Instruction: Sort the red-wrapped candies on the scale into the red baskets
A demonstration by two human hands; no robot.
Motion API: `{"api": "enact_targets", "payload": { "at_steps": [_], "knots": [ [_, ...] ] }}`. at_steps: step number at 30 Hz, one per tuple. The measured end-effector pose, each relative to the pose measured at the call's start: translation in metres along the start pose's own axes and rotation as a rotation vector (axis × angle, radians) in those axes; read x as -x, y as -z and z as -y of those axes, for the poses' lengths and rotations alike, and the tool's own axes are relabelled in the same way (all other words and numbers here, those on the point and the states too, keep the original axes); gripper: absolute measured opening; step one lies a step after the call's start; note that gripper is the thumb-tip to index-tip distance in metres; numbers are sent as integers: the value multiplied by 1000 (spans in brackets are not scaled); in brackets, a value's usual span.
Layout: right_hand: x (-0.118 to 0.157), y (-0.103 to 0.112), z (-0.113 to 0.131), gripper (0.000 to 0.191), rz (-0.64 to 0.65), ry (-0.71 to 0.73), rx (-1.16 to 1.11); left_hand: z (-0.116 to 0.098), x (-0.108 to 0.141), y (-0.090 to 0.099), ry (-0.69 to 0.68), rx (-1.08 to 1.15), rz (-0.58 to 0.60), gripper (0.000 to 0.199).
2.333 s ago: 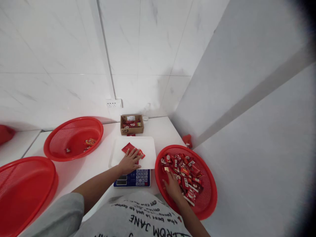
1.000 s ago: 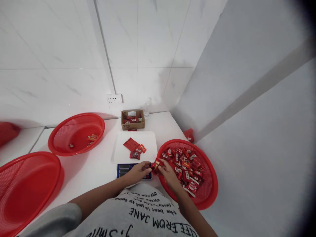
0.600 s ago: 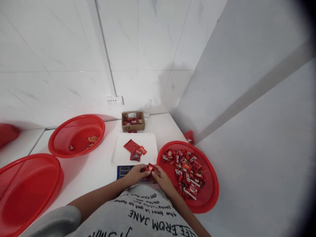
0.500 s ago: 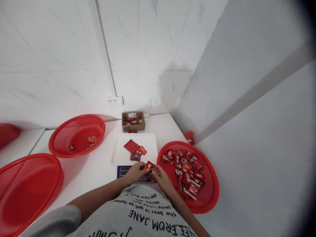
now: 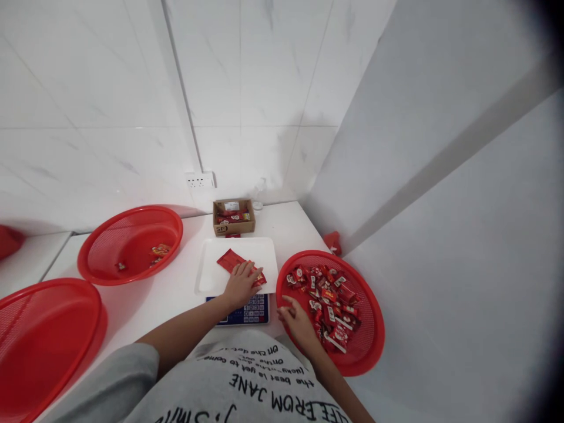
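Note:
My left hand (image 5: pixel 240 286) lies over small red candy packets (image 5: pixel 261 278) on the white tray of a scale (image 5: pixel 204 276). Its fingers are spread, with the tips touching the packets and partly covering them. A flat red packet (image 5: pixel 229 259) slants out above the knuckles. Just below the tray shows the scale's blue keypad (image 5: pixel 253 310). Beside the left rim of a red basket (image 5: pixel 378 329), my right hand (image 5: pixel 297 320) has its fingers apart and nothing in them. Many red-wrapped candies (image 5: pixel 329 296) fill the middle of that basket.
A small cardboard box (image 5: pixel 234 226) of red packets stands behind the tray, near a clear bottle (image 5: pixel 258 202) by the wall. To the left are a red basket (image 5: pixel 106 247) with a few candies and another red basket (image 5: pixel 44 352). A side wall (image 5: pixel 440 264) rises at right.
My left hand has moved up onto the tray, and the red packet that both hands held is out of my right hand. My right hand has moved right, to the basket's rim.

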State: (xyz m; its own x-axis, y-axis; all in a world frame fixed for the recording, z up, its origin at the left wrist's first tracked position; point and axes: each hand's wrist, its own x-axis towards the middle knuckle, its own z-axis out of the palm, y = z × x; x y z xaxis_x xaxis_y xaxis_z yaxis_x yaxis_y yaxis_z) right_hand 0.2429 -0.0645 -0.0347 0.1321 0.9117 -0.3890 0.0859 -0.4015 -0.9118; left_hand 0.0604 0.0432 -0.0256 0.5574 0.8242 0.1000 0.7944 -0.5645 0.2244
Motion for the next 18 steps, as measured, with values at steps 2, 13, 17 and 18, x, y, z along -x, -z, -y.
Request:
{"api": "enact_targets", "payload": {
  "at_steps": [2, 13, 17, 18],
  "knots": [
    [-1, 11, -9, 46, -75, 26, 80, 5, 1, -9, -89, -19, 22, 46],
    [1, 62, -59, 40, 17, -40, 715, 22, 11, -15, -82, 30, 30, 46],
    [-5, 57, -61, 48, 44, -83, 734, 6, 30, -12, -115, 86, 15, 46],
    [-8, 55, -61, 50, 19, -77, 725, 2, 35, -13, -125, 101, 12, 46]
  ]
}}
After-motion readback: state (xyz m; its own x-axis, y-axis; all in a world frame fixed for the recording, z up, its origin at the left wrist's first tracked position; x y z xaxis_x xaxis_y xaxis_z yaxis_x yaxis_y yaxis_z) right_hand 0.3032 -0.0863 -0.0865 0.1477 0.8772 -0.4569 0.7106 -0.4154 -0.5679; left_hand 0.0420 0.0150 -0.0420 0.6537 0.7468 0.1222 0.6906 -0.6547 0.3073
